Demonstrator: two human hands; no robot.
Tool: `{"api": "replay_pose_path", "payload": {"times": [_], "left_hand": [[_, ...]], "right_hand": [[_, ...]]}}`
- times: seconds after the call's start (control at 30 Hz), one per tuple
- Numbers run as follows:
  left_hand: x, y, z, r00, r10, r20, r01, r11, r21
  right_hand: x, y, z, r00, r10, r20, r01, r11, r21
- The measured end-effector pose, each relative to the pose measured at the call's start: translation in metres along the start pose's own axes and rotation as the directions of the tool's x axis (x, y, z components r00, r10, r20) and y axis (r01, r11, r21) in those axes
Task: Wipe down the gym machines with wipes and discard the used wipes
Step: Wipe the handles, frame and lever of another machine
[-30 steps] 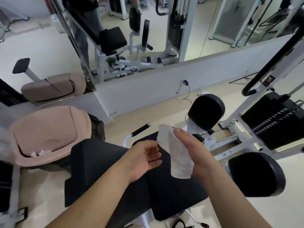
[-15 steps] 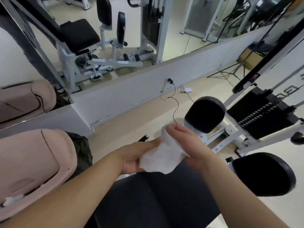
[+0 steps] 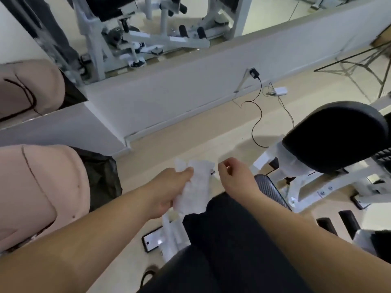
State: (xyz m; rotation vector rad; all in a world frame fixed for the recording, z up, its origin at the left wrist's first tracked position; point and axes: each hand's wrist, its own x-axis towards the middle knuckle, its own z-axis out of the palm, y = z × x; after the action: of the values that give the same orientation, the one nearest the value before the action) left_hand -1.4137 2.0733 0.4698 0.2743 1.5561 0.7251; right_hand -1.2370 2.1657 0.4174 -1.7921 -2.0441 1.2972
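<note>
Over the seat (image 3: 232,240), the crumpled wipe (image 3: 195,187) is gripped in the curled fingers of the left hand (image 3: 169,187), the right hand (image 3: 234,178) loosely curled and empty; a clean face is probably best folded outward before the round pad (image 3: 336,136) beyond is wiped.

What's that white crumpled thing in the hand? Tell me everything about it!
The white crumpled wipe looks thin, soft and wrinkly. The left hand grips it along one side, so it hangs bunched in the air over the beige floor, by the black seat pad. The right hand is beside it, not touching.
</note>
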Motion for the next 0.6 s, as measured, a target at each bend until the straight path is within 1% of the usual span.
{"api": "replay_pose_path", "payload": {"times": [0.07, 0.13, 0.17, 0.23, 0.27, 0.3, 0.33, 0.37, 0.4, 0.43, 0.47, 0.5, 0.57, 0.6], "left_hand": [[0.032, -0.006, -0.005, 0.998, 0.03, -0.058, -0.028, 0.999, 0.046], [0.062, -0.011, -0.011, 0.991, 0.058, -0.121, -0.047, 0.995, 0.09], [0.073, -0.011, -0.013, 0.982, 0.076, -0.175, -0.055, 0.991, 0.122], [0.095, -0.007, -0.015, 0.941, 0.14, -0.307, -0.088, 0.98, 0.177], [0.104, -0.004, -0.015, 0.915, 0.188, -0.356, -0.105, 0.965, 0.24], [0.112, -0.001, -0.015, 0.888, 0.252, -0.384, -0.115, 0.932, 0.344], [0.12, 0.0, -0.016, 0.866, 0.344, -0.364, -0.14, 0.864, 0.484], [0.129, 0.0, -0.015, 0.84, 0.452, -0.3, -0.178, 0.753, 0.634], [0.141, -0.005, -0.014, 0.812, 0.545, -0.207, -0.227, 0.623, 0.748], [0.152, -0.013, -0.013, 0.795, 0.597, -0.11, -0.271, 0.51, 0.816], [0.162, -0.023, -0.009, 0.795, 0.606, -0.026, -0.308, 0.44, 0.844], [0.171, -0.037, -0.003, 0.818, 0.573, 0.045, -0.331, 0.405, 0.852], [0.178, -0.066, 0.013, 0.89, 0.441, 0.114, -0.331, 0.453, 0.828], [0.179, -0.079, 0.021, 0.911, 0.395, 0.115, -0.31, 0.476, 0.823]], "right_hand": [[0.029, 0.03, 0.014, 0.999, -0.038, 0.011, 0.04, 0.984, -0.176], [0.054, 0.052, 0.027, 0.997, -0.067, 0.034, 0.073, 0.963, -0.258], [0.064, 0.06, 0.034, 0.997, -0.06, 0.045, 0.071, 0.955, -0.289], [0.077, 0.07, 0.047, 0.999, -0.021, 0.041, 0.035, 0.917, -0.397], [0.08, 0.074, 0.054, 1.0, -0.013, 0.012, 0.017, 0.886, -0.463], [0.082, 0.076, 0.06, 0.999, -0.018, -0.033, -0.002, 0.855, -0.519], [0.082, 0.076, 0.064, 0.997, -0.02, -0.08, -0.028, 0.828, -0.56], [0.084, 0.076, 0.068, 0.994, -0.017, -0.113, -0.053, 0.807, -0.588], [0.085, 0.078, 0.07, 0.992, -0.008, -0.127, -0.072, 0.787, -0.612], [0.087, 0.079, 0.072, 0.991, 0.004, -0.13, -0.085, 0.772, -0.63], [0.088, 0.08, 0.074, 0.991, 0.012, -0.132, -0.095, 0.762, -0.64], [0.089, 0.082, 0.075, 0.991, 0.012, -0.137, -0.098, 0.758, -0.644], [0.09, 0.085, 0.077, 0.988, -0.002, -0.153, -0.1, 0.751, -0.653], [0.09, 0.085, 0.078, 0.988, -0.004, -0.157, -0.102, 0.743, -0.661]]}}
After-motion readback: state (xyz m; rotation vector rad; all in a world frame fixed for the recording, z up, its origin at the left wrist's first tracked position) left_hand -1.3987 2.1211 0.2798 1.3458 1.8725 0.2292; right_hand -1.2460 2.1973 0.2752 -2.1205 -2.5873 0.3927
